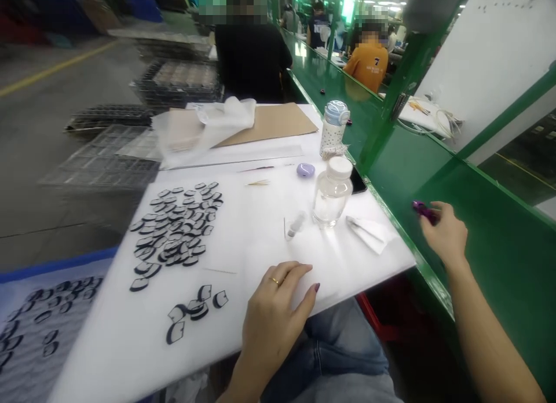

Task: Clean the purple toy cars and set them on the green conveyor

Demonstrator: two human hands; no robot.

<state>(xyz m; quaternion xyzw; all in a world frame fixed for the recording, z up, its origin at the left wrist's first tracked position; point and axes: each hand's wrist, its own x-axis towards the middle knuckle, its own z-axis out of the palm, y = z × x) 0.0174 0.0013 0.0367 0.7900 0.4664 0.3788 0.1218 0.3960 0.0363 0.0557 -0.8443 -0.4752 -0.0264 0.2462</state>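
Right hand (443, 234) reached out over the green belt (486, 258), well off the white surface (260, 241). Fingers curled, tips pinched on a small purple piece (423, 209), glossy and blurred (shape not readable). The piece sits just above the belt, at the fingertips, near the belt's raised green edge.

Left hand (278, 307) lies palm down on the near edge of the surface, fingers loosely bent and slack, holding nothing. Thin gold ring (275, 280) on one finger, dark polish on the nails. Blue denim (343, 351) below it.

On the surface, smooth and matte white:
- Clear bottle (332, 195), squat and round, white screw cap, colourless liquid inside; upright, between the two hands.
- Small clear vial (296, 224) lying just left of the bottle.
- Folded white paper (370, 232) to the bottle's right, near the surface edge.
- Lilac pebble-shaped case (305, 170) behind the bottle; dark phone (358, 183) flat beside it.
- Tall spotted drinking bottle (333, 128), pale blue lid, upright by the green post (402, 84).
- Heap of flat curved pieces (176, 229), pale faces with black rims, overlapping like scales, to the left.
- A few similar pieces (195, 310) lie loose, near the left hand but not touching it.
- Thin wooden stick (258, 183) lying apart.

Far end: brown cardboard sheet (273, 124), flat, with crumpled translucent film (217, 122) over its left part. Stacked wire trays (174, 81) on the floor beyond. Other people sit along the belt further off.
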